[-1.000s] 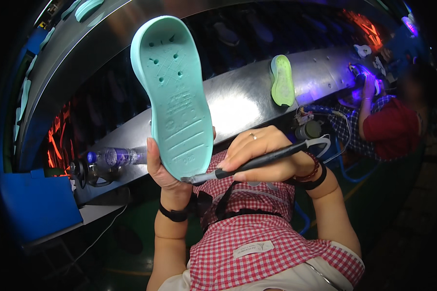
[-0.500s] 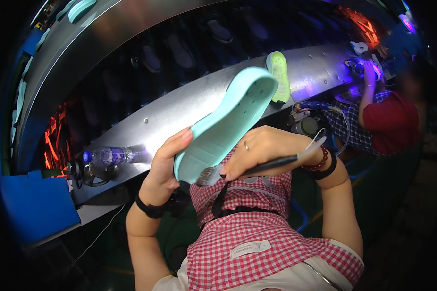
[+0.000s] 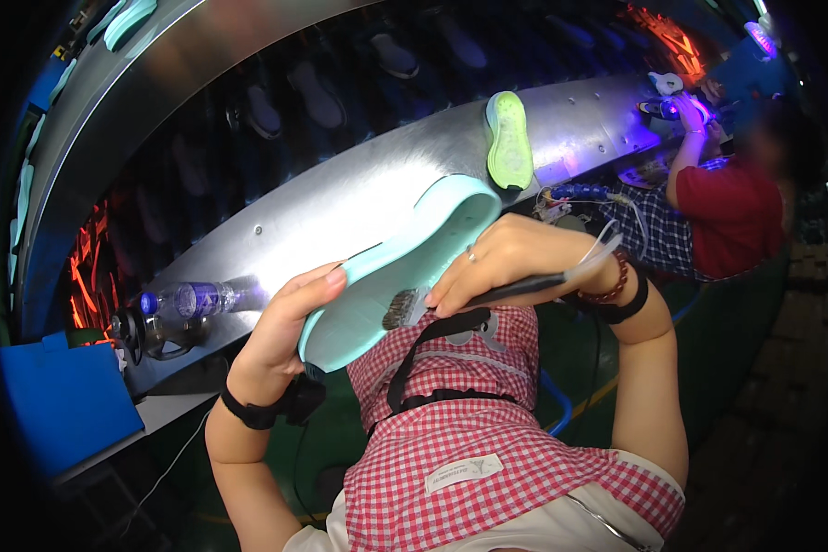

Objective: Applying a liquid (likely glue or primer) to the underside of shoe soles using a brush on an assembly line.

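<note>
"Two hands, both busy; what does the head view show in them?"

"Looking down, I see my left hand [image 3: 281, 317] gripping the turquoise sole [image 3: 348, 322] by its near end, thumb over the rim; my right hand [image 3: 515, 256] pinches the brush [image 3: 413, 309] low, close to its bristles, the black handle running back under my palm; the sole is up off the bench, in front of my checked apron [image 3: 423, 460]."

"Why like that?"

"I'd say it's tipped so its hollow side faces the bristles, and the low pinch should steady the brush; whether the bristles press on that inner face, I can't tell."

"And the surface, the room?"

"Beyond curves a shiny metal bench [image 3: 331, 207]; a yellow-green sole [image 3: 510, 147] lies on it, handily near, I'd guess; a clear bottle [image 3: 198, 300] is at the left, upright or not I can't tell; farther back, pale shoe shapes [image 3: 318, 97] sit in the dark; orange light [image 3: 89, 276] glows leftward; rightward, a co-worker in a red top [image 3: 722, 212] has hands in purple light."
</note>
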### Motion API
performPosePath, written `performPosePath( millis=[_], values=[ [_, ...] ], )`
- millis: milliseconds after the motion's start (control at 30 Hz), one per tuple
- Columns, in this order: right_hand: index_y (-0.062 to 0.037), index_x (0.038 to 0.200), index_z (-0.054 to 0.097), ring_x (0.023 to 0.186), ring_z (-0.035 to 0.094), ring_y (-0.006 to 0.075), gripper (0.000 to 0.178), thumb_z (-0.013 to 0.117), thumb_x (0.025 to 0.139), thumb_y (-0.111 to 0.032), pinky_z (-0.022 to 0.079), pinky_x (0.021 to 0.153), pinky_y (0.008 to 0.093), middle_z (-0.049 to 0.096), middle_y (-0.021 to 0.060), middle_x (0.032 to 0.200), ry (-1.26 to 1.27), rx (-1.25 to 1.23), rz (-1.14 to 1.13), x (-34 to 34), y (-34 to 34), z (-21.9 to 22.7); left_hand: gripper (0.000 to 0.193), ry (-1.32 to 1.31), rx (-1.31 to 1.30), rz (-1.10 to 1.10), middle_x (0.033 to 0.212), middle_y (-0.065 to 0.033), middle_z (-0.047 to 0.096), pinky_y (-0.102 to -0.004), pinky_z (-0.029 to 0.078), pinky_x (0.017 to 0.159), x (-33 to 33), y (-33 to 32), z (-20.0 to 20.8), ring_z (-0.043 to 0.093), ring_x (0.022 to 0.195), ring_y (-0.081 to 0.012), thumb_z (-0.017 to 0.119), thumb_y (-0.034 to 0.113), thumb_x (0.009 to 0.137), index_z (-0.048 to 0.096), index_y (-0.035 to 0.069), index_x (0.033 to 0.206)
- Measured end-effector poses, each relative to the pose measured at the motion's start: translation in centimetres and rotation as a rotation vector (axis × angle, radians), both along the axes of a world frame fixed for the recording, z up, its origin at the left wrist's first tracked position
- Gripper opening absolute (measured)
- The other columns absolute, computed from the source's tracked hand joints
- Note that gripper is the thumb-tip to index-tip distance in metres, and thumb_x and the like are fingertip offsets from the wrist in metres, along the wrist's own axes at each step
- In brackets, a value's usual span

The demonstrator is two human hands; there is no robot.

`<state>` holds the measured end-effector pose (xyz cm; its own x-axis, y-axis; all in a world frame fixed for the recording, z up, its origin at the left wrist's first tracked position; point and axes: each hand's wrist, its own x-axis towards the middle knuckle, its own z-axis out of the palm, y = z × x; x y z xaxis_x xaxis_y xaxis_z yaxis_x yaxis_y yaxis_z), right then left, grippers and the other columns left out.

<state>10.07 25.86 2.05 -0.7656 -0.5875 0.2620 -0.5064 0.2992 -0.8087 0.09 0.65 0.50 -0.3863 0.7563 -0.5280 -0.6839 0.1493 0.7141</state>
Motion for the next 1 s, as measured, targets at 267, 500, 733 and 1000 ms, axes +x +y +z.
performPosePath(
  millis=[267, 500, 733, 1000],
  values=[
    [-0.0015, 0.096, 0.062, 0.088, 0.062, 0.0280, 0.021, 0.060, 0.076, -0.005, 0.049, 0.076, 0.0322, 0.064, 0.0137, 0.094, 0.010, -0.062, -0.075, 0.3, 1.1, -1.4, 0.049, 0.053, 0.030, 0.054, 0.109, -0.0120, 0.057, -0.0231, 0.046, 0.078, 0.0, -0.5, -0.2, 0.057, 0.093, -0.0145, 0.052, 0.029, 0.087, 0.046, -0.005, 0.122],
    [-0.0006, 0.100, 0.063, 0.082, 0.063, 0.0168, 0.026, 0.066, 0.074, -0.005, 0.049, 0.072, 0.0270, 0.066, 0.0115, 0.092, -0.259, -0.368, -0.172, 0.9, -0.8, -2.0, 0.053, -0.054, 0.235, 0.119, 0.120, -0.0179, 0.049, -0.0327, 0.043, 0.091, 0.2, -0.2, -2.5, 0.054, 0.105, -0.0241, 0.045, 0.026, 0.087, 0.035, -0.003, 0.130],
    [0.0013, 0.095, 0.065, 0.054, 0.055, 0.0071, 0.018, 0.062, 0.078, -0.004, 0.045, 0.050, 0.0182, 0.063, 0.0066, 0.072, -0.339, -0.575, -0.652, -0.8, -0.6, -4.4, 0.049, -0.187, 0.406, 0.272, 0.116, -0.0204, 0.053, -0.0375, 0.045, 0.091, 0.6, 1.0, -5.4, 0.057, 0.102, -0.0285, 0.043, 0.024, 0.088, 0.037, -0.007, 0.126],
    [0.0037, 0.097, 0.063, 0.048, 0.051, 0.0066, 0.020, 0.060, 0.078, -0.002, 0.039, 0.042, 0.0174, 0.062, 0.0076, 0.073, -0.083, -0.496, -0.937, -0.4, -3.9, -6.9, 0.048, -0.200, 0.364, 0.364, 0.112, -0.0207, 0.055, -0.0434, 0.049, 0.084, 0.7, 1.2, -5.8, 0.059, 0.095, -0.0319, 0.041, 0.029, 0.089, 0.041, -0.005, 0.122]
  ],
)
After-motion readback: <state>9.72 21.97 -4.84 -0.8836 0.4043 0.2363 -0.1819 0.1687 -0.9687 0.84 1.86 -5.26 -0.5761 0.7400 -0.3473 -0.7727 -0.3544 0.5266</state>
